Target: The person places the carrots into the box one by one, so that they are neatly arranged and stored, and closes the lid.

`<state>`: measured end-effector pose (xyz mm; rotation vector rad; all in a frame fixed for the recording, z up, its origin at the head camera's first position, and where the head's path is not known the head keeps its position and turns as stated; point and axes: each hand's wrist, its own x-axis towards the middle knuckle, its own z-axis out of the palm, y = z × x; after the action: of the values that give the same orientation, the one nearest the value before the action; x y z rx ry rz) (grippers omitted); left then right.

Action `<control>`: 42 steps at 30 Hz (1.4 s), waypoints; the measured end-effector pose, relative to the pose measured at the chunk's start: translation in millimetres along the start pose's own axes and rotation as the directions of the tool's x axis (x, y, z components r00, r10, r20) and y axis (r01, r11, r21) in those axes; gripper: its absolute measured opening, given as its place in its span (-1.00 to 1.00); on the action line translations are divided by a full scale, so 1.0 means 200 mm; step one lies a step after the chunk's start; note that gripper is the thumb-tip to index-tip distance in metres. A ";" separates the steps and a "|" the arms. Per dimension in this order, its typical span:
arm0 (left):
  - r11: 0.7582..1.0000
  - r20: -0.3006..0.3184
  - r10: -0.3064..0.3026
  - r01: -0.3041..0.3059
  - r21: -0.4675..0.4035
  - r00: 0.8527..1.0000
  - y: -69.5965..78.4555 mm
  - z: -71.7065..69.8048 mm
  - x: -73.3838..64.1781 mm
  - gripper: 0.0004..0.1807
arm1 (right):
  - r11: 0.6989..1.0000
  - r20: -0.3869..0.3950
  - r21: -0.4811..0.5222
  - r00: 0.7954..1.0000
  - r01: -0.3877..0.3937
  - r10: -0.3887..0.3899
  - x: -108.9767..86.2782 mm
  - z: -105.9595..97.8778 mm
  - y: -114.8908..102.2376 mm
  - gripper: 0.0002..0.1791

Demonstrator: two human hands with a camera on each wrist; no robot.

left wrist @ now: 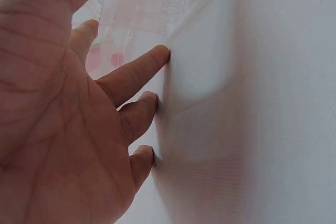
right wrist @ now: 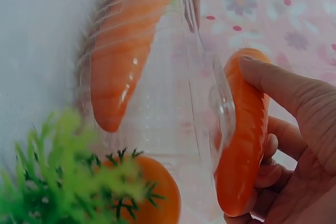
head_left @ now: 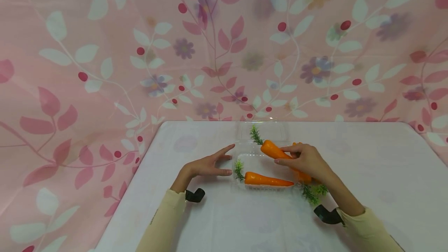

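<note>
My right hand [head_left: 308, 162] pinches an orange carrot [right wrist: 242, 135] between thumb and fingers. Its green top [head_left: 256, 134] points to the back left, over a clear plastic clamshell box [right wrist: 223, 103]. Inside the box, along its front side, lies another carrot [head_left: 267, 180] with leafy greens [head_left: 239, 169] at the left. A further carrot [right wrist: 157, 190] is at the box's right end, partly hidden under the right hand in the head view, its greens [head_left: 309, 194] toward the front. My left hand [head_left: 210, 166] has its fingers spread beside the box's left edge, fingertips at the tabletop.
The box's transparent lid [head_left: 241, 131] lies folded back toward the far edge of the white table [head_left: 196, 139]. Behind the table hangs a pink floral cloth [head_left: 217, 49]. A black wrist mount [head_left: 195, 195] sticks out at the left cuff, and another [head_left: 328, 215] at the right.
</note>
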<state>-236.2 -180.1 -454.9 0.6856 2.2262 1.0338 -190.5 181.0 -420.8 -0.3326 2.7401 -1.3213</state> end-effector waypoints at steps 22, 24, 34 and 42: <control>0.999 -0.005 -0.035 0.035 -0.005 0.999 0.00 0.00 0.00 0.03 | 0.995 0.055 -0.071 0.996 0.070 -0.067 0.04 0.13 -0.08 -0.41; 0.999 -0.005 -0.038 0.037 -0.008 0.999 0.00 0.00 0.00 0.02 | 0.996 0.064 -0.067 0.997 0.054 -0.050 0.03 0.14 -0.08 -0.42; 0.999 -0.008 -0.039 0.039 -0.005 0.999 0.00 0.00 0.00 0.00 | 0.987 0.101 -0.158 0.995 0.000 0.016 0.03 0.19 -0.09 -0.47; 1.000 -0.006 -0.006 0.006 -0.008 1.000 -0.01 0.00 0.00 0.01 | 0.970 0.103 -0.245 0.994 0.005 0.021 0.02 0.22 -0.11 -0.49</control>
<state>-236.8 -180.8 -456.4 0.6726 2.2270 1.0418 -183.3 133.6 -431.7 -0.3947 2.8128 -0.9337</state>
